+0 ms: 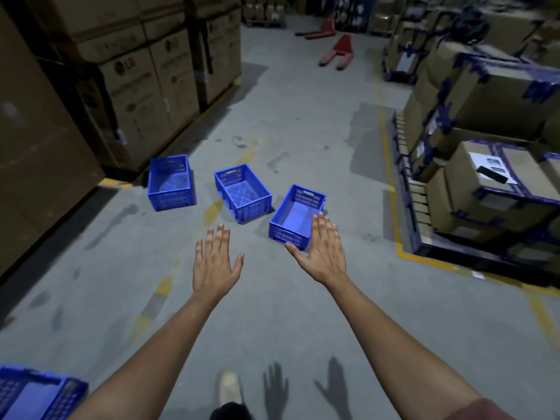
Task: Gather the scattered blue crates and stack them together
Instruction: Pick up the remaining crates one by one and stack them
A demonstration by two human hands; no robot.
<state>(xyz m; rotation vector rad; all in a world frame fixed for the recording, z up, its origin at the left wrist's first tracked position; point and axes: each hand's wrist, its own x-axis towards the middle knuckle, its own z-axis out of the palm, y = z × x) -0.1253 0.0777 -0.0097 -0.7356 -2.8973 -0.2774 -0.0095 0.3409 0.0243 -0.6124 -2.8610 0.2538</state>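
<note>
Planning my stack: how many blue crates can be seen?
4: left crate by the cartons, middle crate, right crate ahead, and one bottom-left, partly cut off. Others may be hidden.

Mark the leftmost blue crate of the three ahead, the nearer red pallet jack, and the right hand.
leftmost blue crate (170, 184): head view, on its mesh floor.
nearer red pallet jack (341, 47): head view, on its red body.
right hand (325, 256): head view, back of the hand.

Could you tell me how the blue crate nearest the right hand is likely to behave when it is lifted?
The nearest crate looks empty with perforated walls, so it is probably light for its size. Its moulded plastic sides suggest it stays stiff. A handle slot at its far end should give a grip, and its flat base makes tipping unlikely.
</note>
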